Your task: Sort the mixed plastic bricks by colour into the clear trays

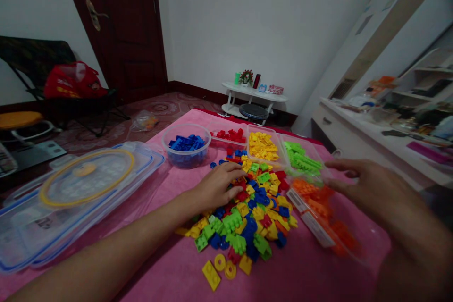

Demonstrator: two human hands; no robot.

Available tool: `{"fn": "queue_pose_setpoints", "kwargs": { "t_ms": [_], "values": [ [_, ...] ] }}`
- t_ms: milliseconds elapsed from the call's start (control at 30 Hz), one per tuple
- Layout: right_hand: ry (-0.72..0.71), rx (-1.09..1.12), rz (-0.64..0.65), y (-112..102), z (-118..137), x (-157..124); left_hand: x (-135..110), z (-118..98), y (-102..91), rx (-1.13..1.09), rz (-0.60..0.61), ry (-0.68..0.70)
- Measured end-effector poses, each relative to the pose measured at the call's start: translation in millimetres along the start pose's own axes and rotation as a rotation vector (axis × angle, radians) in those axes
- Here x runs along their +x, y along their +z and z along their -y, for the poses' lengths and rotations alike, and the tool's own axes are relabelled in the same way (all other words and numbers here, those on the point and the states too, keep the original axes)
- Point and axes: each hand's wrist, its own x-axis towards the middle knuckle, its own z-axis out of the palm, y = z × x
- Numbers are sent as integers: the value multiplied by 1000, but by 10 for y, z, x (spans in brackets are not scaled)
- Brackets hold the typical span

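Note:
My left hand (224,184) is over the near-left side of a mixed pile of toy building bricks (260,198). Its thumb and index finger are apart at red and yellow bricks, with no brick clearly held. My right hand (364,184), slightly blurred, has thumb and fingers apart beside the clear box of green bricks (302,156) and above the box of orange bricks (320,203). Farther back stand a box of yellow bricks (262,146), a box of red bricks (230,136) and a round tub (186,158) of blue bricks.
Clear plastic lids (88,198) are stacked on the left of the pink tablecloth (159,245). Loose yellow pieces (211,275) lie near the front. Beyond are a white side table (255,92), a chair with a red bag (72,82) and a cluttered cabinet (385,144).

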Motion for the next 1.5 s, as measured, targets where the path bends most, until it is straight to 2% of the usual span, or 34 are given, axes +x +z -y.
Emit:
{"fn": "queue_pose_setpoints", "kwargs": {
  "t_ms": [67,133,200,267,367,433,533,667,767,933,1167,1267,1367,1500],
  "values": [
    [19,-42,30,28,104,-18,11,-17,-2,6,30,30],
    [-55,-16,58,144,334,-43,23,-30,-15,18,57,61],
    [-177,56,105,348,587,-68,29,-38,-28,37,69,81],
    [-221,52,192,603,780,-95,26,-38,-36,53,65,86],
    [-243,-26,293,927,904,-141,15,-20,-26,44,62,80],
    [-219,-91,331,1022,917,-167,9,3,-8,27,65,68],
    [-177,-146,355,988,936,-183,8,37,21,11,43,34],
    [-168,-94,171,908,1025,-162,14,53,41,-11,21,5],
    [-218,9,88,993,1075,-130,13,51,49,-22,12,17],
    [-299,114,117,1184,1042,-93,4,65,66,-35,10,24],
    [-119,283,78,1145,935,-22,-6,87,95,-47,7,10],
    [-206,317,72,1189,928,-18,-12,104,123,-59,0,13],
    [-329,305,134,1262,944,-43,-20,120,146,-58,-2,4],
    [-336,280,169,1263,961,-53,-27,119,150,-66,-2,-8]
  ]
}}
